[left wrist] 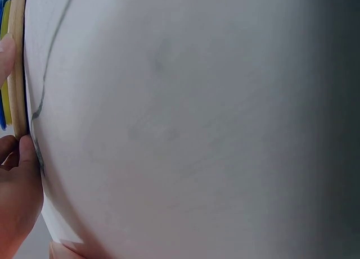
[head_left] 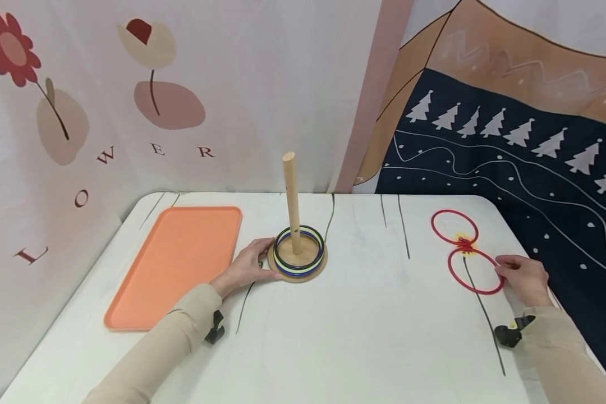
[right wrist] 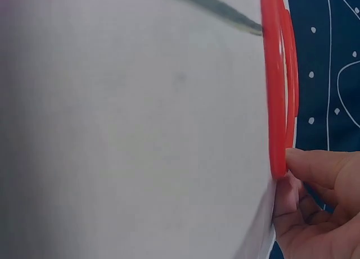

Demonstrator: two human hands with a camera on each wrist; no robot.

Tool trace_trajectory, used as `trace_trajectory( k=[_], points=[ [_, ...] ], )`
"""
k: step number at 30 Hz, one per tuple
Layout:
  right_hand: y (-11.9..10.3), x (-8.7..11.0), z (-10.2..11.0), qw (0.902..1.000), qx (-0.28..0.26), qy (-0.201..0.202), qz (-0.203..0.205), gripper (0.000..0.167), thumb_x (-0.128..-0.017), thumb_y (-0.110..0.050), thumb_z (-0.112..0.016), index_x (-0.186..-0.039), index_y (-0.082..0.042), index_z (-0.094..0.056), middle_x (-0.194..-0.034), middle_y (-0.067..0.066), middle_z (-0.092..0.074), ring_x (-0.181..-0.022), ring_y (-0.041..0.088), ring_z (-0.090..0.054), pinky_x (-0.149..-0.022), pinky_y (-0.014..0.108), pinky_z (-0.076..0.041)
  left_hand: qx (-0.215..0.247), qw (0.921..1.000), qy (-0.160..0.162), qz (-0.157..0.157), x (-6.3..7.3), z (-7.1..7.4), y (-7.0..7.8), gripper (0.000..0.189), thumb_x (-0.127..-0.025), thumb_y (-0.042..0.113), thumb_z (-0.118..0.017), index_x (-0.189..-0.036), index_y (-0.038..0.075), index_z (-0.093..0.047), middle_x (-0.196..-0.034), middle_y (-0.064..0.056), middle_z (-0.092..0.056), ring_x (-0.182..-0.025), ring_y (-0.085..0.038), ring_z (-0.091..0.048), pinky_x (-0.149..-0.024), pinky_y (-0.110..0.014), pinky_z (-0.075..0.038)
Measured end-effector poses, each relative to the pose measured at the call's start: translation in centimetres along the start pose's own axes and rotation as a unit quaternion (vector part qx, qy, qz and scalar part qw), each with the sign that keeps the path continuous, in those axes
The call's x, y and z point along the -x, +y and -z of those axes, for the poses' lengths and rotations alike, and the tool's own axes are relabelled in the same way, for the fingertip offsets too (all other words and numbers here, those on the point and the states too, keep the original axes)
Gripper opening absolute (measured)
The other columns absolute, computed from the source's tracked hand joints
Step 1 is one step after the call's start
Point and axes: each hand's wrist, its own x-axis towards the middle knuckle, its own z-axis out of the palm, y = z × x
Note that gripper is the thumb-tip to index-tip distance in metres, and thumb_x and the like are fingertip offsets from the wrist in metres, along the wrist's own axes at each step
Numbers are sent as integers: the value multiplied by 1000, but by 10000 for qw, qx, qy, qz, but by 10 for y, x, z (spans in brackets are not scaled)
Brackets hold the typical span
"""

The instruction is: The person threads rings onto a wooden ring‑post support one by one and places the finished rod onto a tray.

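In the head view a wooden peg stand [head_left: 291, 196] rises upright from a round base. Several thin rings [head_left: 289, 269], in black, pale yellow-green and blue, lie stacked around its post. My left hand [head_left: 244, 264] grips the left edge of that base, thumb in front and fingers behind. The left wrist view shows the base edge [left wrist: 18, 73] on end beside the fingers. Off to the right, my right hand [head_left: 525, 278] pinches the right side of a red ring [head_left: 450, 266], thumb on top in the right wrist view. Another red ring [head_left: 432, 225] lies just behind it.
An orange tray [head_left: 182, 258] lies on the left of the white table [head_left: 363, 336], beside my left forearm. Dark stems and a yellow-red flower print [head_left: 466, 238] mark the tabletop. Printed curtains [head_left: 283, 95] stand along the back and sides.
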Motion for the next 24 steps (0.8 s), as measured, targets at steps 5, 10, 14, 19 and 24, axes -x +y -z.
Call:
trace_trajectory(
  k=[5,10,14,19,24],
  points=[
    [-2,-2,0,9998,152,75,79,28,-89,-8,-59,-110,9,-63,-91,20,-68,-72,6,-50,-58,18,-39,-1,10000,4,-35,0,0,0,99,-67,28,-86,-145,3,-31,-148,-15,-32,-130,-30,-41,-112,-38,-38],
    [-5,-1,1,9997,225,72,46,25,-88,-6,-59,-106,11,-63,-88,23,-68,-77,20,-55,-59,22,-38,-26,9999,0,-114,0,0,-1,98,-67,27,-85,-145,1,-31,-148,-16,-32,-131,-30,-40,-112,-37,-38],
    [-6,0,0,9993,317,117,136,22,-87,-4,-60,-101,12,-64,-78,19,-68,-70,18,-54,-57,23,-37,-59,9998,-1,-177,-1,0,-2,97,-68,26,-85,-144,0,-31,-147,-17,-33,-132,-29,-40,-111,-37,-38],
    [-8,-1,0,9994,330,85,28,22,-85,-4,-59,-100,12,-63,-75,18,-67,-74,26,-53,-60,28,-33,-46,9999,4,-154,-1,0,-1,97,-67,26,-86,-144,1,-32,-148,-17,-32,-132,-29,-40,-111,-36,-38],
    [-10,-2,0,9995,283,36,-165,24,-82,-3,-59,-101,12,-62,-86,25,-64,-78,29,-50,-58,29,-35,-26,9999,9,-99,0,0,-1,98,-67,28,-86,-145,1,-32,-148,-16,-32,-132,-29,-40,-112,-37,-37]
  ],
)
